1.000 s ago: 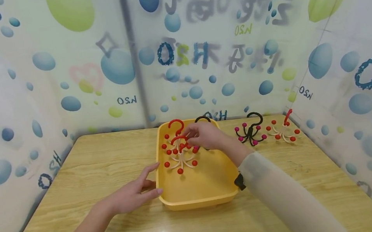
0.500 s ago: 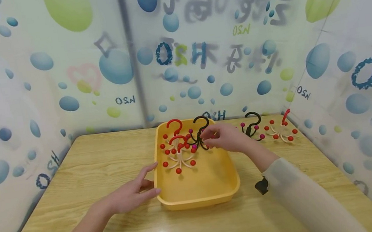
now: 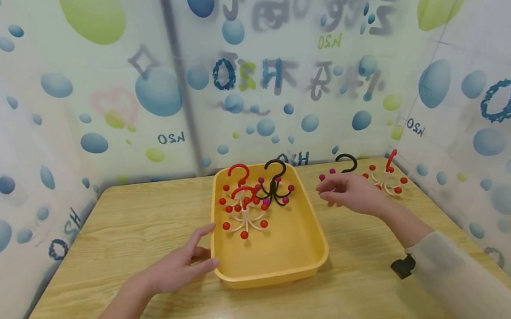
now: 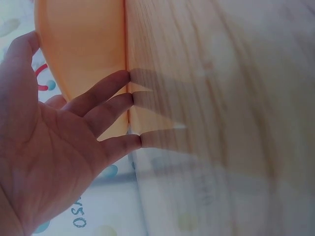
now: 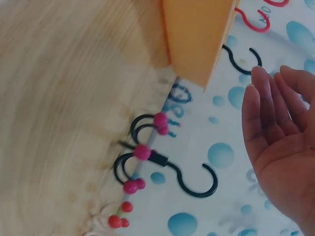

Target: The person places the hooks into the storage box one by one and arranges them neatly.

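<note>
A yellow tray [image 3: 273, 257] stands on the table. Inside lie two white-armed, red-hooked hangers, one at the front [image 3: 245, 212] and one behind, plus a black hanger [image 3: 273, 189] with magenta balls. My left hand [image 3: 179, 266] touches the tray's left side with extended, spread fingers. To the right of the tray, my right hand [image 3: 357, 193] is in the air, fingers loosely bent, holding nothing. It partly covers a second black hanger [image 5: 157, 158], which sits upright on the table in the right wrist view. Another red-hooked hanger [image 3: 390, 161] is just beyond, at the far right.
The wooden table [image 3: 155, 210] backs onto a patterned curtain [image 3: 130, 90], with similar panels on both sides. The tray's raised rim [image 3: 315, 216] lies between the right hand and the hangers inside.
My right hand has let go of the black hanger in the tray and moved right, out over the table towards the other black hanger. The left hand keeps its place at the tray.
</note>
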`<state>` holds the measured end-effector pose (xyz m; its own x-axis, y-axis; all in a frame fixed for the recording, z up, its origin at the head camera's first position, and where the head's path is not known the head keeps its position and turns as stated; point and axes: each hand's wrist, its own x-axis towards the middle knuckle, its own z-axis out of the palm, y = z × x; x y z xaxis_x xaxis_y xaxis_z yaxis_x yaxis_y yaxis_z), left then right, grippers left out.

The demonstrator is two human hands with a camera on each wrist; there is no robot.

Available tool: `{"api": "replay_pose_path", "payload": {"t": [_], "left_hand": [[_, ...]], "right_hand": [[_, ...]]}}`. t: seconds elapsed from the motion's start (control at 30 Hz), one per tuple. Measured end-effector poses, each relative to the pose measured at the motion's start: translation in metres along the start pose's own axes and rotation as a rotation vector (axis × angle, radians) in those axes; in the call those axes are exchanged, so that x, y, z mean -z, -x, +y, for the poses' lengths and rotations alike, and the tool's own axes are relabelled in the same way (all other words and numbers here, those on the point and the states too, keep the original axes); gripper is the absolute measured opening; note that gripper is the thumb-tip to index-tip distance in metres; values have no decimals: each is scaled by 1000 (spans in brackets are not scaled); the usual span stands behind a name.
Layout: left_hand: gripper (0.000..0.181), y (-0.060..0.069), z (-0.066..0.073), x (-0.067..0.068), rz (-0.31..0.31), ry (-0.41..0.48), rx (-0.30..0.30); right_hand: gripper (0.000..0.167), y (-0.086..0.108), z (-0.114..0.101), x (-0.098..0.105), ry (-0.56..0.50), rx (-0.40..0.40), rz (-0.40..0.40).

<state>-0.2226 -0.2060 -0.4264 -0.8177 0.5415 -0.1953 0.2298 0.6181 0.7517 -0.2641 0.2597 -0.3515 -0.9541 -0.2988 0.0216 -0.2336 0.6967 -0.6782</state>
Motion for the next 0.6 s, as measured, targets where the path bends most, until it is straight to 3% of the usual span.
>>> {"api": "replay_pose_path", "payload": {"t": [0.33,0.6], "left_hand": [[86,-1,1,0,1,-16,2],[86,1,2,1,7,-26,0]], "right_hand": [[33,32,59,21,-21,-22,100],[43,51,99,37,-54,-104,201]]}}
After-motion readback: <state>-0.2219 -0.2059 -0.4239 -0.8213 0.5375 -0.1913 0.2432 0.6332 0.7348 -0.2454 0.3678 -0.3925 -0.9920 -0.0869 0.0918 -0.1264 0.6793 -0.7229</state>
